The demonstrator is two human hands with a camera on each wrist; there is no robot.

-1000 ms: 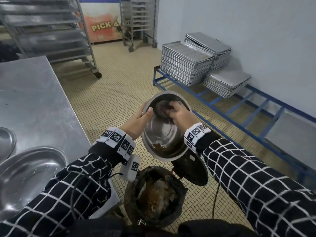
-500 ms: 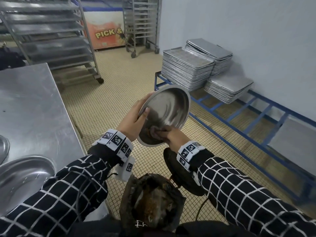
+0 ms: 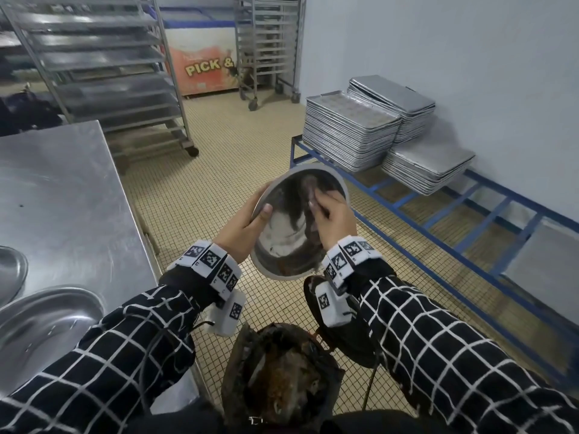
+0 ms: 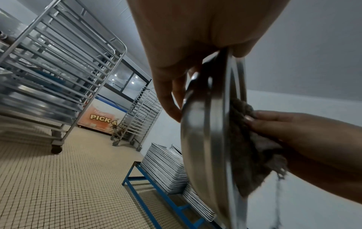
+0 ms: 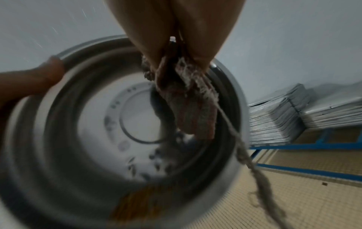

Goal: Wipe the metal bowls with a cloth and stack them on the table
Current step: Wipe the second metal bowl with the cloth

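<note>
Partly hidden: cloth (image 3: 308, 195) under right hand (image 3: 333, 219) | left hand (image 3: 242, 228) grips bowl (image 3: 282, 233) rim

Stacks of baking trays (image 3: 351, 133) at my two o'clock on a blue frame (image 3: 438, 214), wheeled racks (image 3: 103, 73) at eleven, an orange chest freezer (image 3: 203, 70) at twelve, a black-lined bin (image 3: 282, 380) at six.

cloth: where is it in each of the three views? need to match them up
Head: cloth under the right hand, inside the tilted bowl.
Left wrist: right of centre, against the bowl's inner face.
Right wrist: centre top, hanging from the fingers.
Shared landmark: stacked trays on the blue rack.
</note>
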